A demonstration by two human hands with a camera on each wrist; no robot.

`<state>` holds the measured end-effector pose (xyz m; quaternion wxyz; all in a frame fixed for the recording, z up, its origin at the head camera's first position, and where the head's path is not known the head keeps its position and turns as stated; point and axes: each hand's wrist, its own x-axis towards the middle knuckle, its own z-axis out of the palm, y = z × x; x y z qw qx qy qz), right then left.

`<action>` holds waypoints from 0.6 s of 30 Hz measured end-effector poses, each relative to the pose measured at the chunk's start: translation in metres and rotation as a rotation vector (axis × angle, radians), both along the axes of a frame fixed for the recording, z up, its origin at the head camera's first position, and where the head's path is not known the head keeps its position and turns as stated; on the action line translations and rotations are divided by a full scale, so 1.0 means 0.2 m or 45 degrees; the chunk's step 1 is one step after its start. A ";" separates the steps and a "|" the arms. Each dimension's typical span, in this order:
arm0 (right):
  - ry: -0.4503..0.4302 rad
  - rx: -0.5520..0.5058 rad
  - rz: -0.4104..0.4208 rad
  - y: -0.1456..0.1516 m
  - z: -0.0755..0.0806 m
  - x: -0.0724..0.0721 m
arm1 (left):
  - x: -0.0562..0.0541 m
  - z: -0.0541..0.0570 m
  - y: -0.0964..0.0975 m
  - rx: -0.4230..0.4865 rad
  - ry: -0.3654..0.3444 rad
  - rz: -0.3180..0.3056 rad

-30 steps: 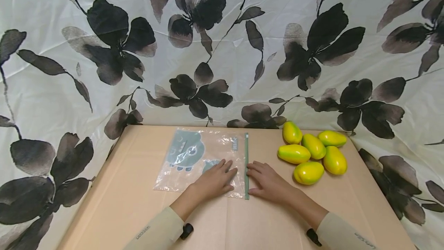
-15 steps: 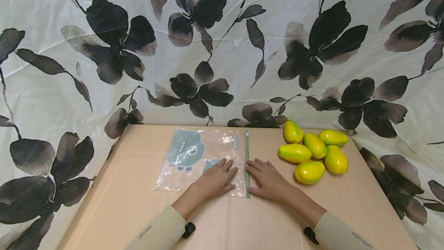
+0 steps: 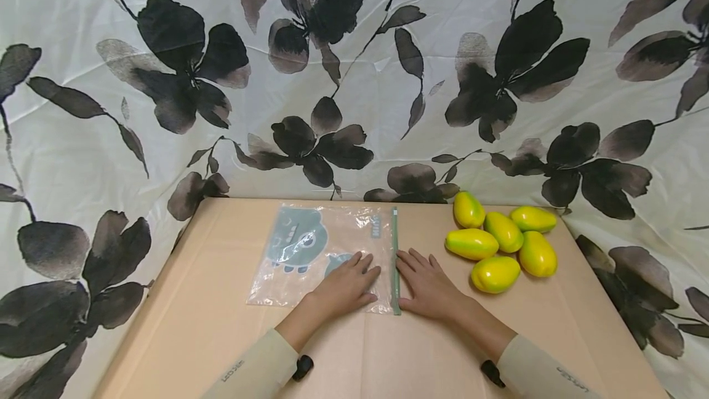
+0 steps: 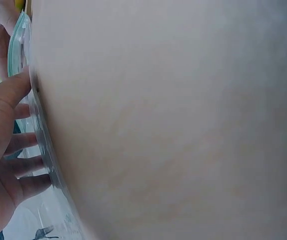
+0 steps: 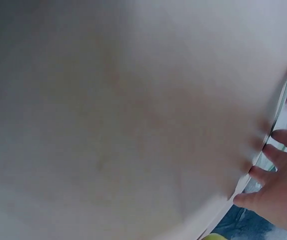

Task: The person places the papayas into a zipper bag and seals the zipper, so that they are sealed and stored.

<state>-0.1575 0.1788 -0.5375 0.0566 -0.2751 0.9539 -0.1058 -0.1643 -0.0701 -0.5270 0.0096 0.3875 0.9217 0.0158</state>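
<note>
A clear zip bag (image 3: 299,242) printed with a blue-grey cartoon animal lies flat on the tabletop, its green zip strip (image 3: 395,233) along the right side. My left hand (image 3: 344,283) rests on the bag's lower right part, fingers spread and fairly straight. Just right of the strip, my right hand (image 3: 429,285) lies palm down on the table, its fingertips at the strip's edge. In the left wrist view, the fingers (image 4: 31,185) press on the bag's surface. Several yellow-green mangoes (image 3: 495,274) sit together beyond my right hand.
The tan tabletop (image 3: 221,343) has its back edge against a white cloth (image 3: 399,109) with dark flowers. That cloth also hangs at both sides. The mangoes cluster at the back right corner.
My right hand's fingertips have slid slightly right, to the outer edge of the zip strip. My left hand stays on the bag. The mangoes have not been touched.
</note>
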 end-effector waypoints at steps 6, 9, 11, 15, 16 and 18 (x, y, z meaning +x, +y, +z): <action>-0.045 0.006 -0.004 0.02 -0.01 -0.01 | 0.00 0.01 0.00 0.025 -0.038 0.029; -0.070 -0.002 -0.005 0.02 -0.01 -0.01 | 0.00 0.01 0.00 0.076 -0.082 0.067; -0.082 -0.001 -0.006 0.03 -0.01 -0.01 | -0.01 0.01 0.01 0.127 -0.126 0.094; -0.094 0.005 -0.006 0.02 -0.01 0.00 | -0.02 0.00 0.01 0.218 -0.231 0.149; -0.097 0.005 -0.006 0.02 -0.01 0.00 | -0.03 0.00 0.01 0.238 -0.256 0.160; -0.102 0.012 -0.005 0.02 0.00 0.00 | -0.04 0.00 0.01 0.269 -0.302 0.182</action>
